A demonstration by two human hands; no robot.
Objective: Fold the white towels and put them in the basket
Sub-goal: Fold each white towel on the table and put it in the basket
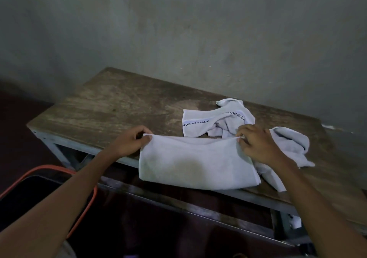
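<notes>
A white towel [196, 162] lies folded over at the near edge of the wooden table [119, 106], its lower part hanging past the edge. My left hand [129, 142] pinches its top left corner. My right hand [258, 144] pinches the top right corner. A second white towel [214, 120] with a dark checked stripe lies crumpled just behind. A third white towel [290, 144] lies bunched to the right, partly under my right wrist. The basket [49, 168], dark with an orange rim, stands on the floor at the lower left, partly hidden by my left arm.
A grey wall [178, 29] rises right behind the table. The table's metal frame [198, 204] runs below the top. The floor [19, 122] to the left is dark red.
</notes>
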